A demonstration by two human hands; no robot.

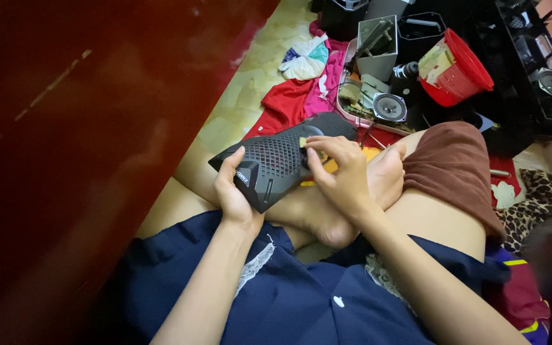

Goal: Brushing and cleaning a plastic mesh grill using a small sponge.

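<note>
Left hand [232, 191] wrapped round the near end of the black speaker [277, 160], fingers curled on the grille edge, thumb on the side face; speaker rests tilted on the crossed legs, far end pointing away from the grip. Right hand [343, 171] closed in a pinch on a small yellowish bit [303, 142] at the top of the grille, just past the left-hand grip. Cannot tell if that bit is a tool tip or a loose piece, fingers cover most of it. A yellow thing [352, 155] lies under the right hand, mostly hidden.

Risks, judged from this: only one hand holds the speaker and it sits on legs, not a flat surface, so a hard push at the pinch point could roll it out of the grip toward the red cloth [285, 102]. Pinch is small and fingertip-only, so the bit could slip and drop into the lap or clutter. Beyond the far end sit a loose speaker cone [389, 107], a grey box [378, 39] and a red basket [458, 70]; a slide that way knocks them
</note>
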